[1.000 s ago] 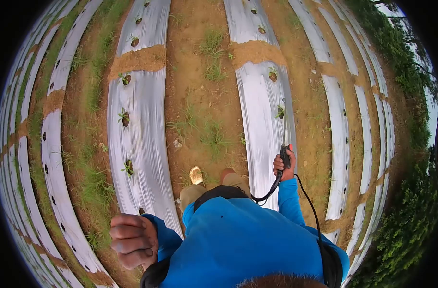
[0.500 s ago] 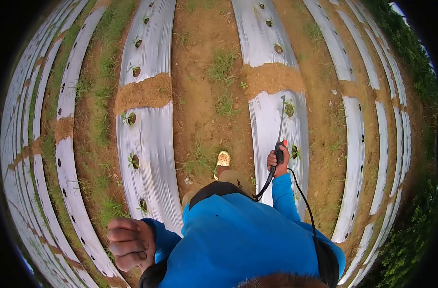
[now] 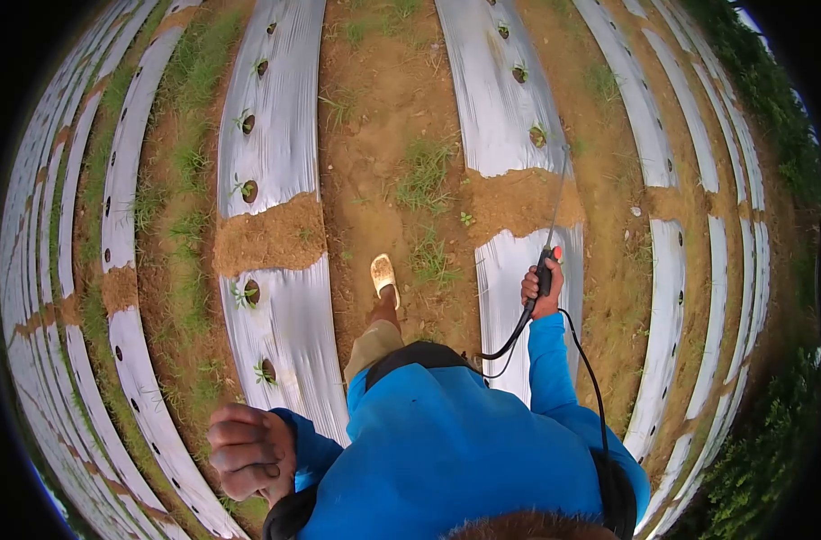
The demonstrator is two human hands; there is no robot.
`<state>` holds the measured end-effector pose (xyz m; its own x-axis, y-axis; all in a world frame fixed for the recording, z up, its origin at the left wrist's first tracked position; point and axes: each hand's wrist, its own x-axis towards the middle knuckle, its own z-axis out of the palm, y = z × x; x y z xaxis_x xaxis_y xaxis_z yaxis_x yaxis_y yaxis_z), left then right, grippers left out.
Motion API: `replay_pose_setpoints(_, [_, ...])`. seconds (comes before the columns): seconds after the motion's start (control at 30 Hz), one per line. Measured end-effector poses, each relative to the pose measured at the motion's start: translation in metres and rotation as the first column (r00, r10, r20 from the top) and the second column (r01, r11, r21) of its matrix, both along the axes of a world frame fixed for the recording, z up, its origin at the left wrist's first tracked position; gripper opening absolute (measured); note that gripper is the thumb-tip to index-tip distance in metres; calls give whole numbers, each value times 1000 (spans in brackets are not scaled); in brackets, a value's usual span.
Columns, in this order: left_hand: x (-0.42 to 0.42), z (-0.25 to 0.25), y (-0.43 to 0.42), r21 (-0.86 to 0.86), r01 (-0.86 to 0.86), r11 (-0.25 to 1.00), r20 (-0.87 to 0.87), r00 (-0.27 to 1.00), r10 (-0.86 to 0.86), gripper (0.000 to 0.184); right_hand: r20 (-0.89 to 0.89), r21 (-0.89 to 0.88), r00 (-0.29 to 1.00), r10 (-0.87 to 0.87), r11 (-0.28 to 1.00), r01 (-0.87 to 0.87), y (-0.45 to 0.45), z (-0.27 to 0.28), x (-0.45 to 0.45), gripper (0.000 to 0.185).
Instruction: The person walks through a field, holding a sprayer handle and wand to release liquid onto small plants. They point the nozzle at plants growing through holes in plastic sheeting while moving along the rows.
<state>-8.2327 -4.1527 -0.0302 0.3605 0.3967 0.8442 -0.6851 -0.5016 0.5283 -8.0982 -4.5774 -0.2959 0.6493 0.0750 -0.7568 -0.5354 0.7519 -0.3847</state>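
Observation:
My right hand [image 3: 530, 290] is closed around the black handle of a spray lance [image 3: 545, 273], which has a red-orange part at its top. Its thin metal tube [image 3: 557, 202] points forward over the bare soil gap, the tip near a seedling [image 3: 537, 136] in a planting hole. A black hose [image 3: 505, 344] runs from the handle back toward my waist. My left hand [image 3: 246, 450] is curled into a fist at the lower left, by my shoulder; whatever its fingers may hold is hidden. A dark strap [image 3: 291, 513] lies close to that shoulder.
Long beds under silvery plastic mulch [image 3: 280, 333] run forward on both sides, with seedlings in round holes. Soil strips [image 3: 271, 236] cross them. My light, muddy shoe [image 3: 383, 274] is on the dirt path among grass tufts [image 3: 426, 171]. Green bushes [image 3: 757, 450] stand at the right.
I have moved forward along the path, and the beds have slid back toward me. One shoe is now farther ahead. The lance has shifted forward and slightly right; my left fist stays put.

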Motion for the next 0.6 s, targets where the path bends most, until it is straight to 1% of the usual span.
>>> replay_pose_setpoints(0.03, [24, -7, 13, -17, 28, 999, 48, 998, -27, 27, -31, 12, 1000, -1, 1000, 1, 6, -4, 9, 36])
replay_pose_setpoints(0.07, [53, -15, 24, -39, 48, 998, 120, 992, -43, 27, -38, 18, 999, 7, 1000, -6, 9, -4, 37, 36])
replay_pose_setpoints(0.1, [78, -13, 33, -63, 17, 998, 147, 989, -8, 26, -59, 41, 998, -16, 999, 19, 18, 0, 49, 37])
replay_pose_setpoints(0.13, [98, -10, 45, -88, 31, 996, 140, 990, -18, 26, -54, 30, 998, -26, 999, 28, 26, 11, 58, 38])
replay_pose_setpoints(0.2, [144, -5, 63, -25, 26, 999, 160, 987, -22, 26, -59, 168, 998, -8, 986, 18, 32, 25, 84, 39])
replay_pose_setpoints(0.23, [163, -3, 72, -21, 73, 997, 176, 982, -68, 25, -54, 210, 999, -9, 977, 20, 34, 33, 98, 40])
replay_pose_setpoints(0.27, [180, -1, 76, -28, 75, 997, 175, 982, -69, 25, -55, 203, 998, -12, 979, 23, 37, 41, 112, 40])
replay_pose_setpoints(0.33, [217, 2, 82, -105, 123, 987, 166, 981, -105, 26, 7, 301, 1000, 7, 954, -9, 43, 50, 148, 41])
replay_pose_setpoints(0.37, [233, -1, 88, -107, 132, 986, 172, 979, -112, 26, 0, 312, 1000, 15, 950, -15, 45, 51, 168, 41])
replay_pose_setpoints(0.4, [247, -4, 94, -111, 146, 983, 131, 983, -131, 26, 0, 309, 1000, 3, 951, -3, 51, 53, 188, 41])
replay_pose_setpoints(0.43, [264, -7, 98, -116, 162, 980, 88, 984, -152, 27, 12, 243, 1000, 0, 970, -3, 58, 54, 208, 41])
replay_pose_setpoints(0.47, [281, -10, 101, -118, 174, 978, 83, 983, -165, 27, 20, 177, 1000, -1, 984, -3, 64, 54, 229, 41])
replay_pose_setpoints(0.5, [301, -7, 104, -106, 118, 987, 44, 993, -114, 27, -21, 99, 1000, -16, 995, 18, 71, 52, 251, 40])
replay_pose_setpoints(0.53, [320, -7, 105, -88, 57, 995, 3, 998, -57, 27, -29, 102, 999, -20, 994, 23, 73, 46, 270, 40])
replay_pose_setpoints(0.6, [361, -13, 109, -95, 27, 995, 2, 1000, -27, 26, -22, 49, 1000, -10, 999, 11, 82, 31, 318, 39])
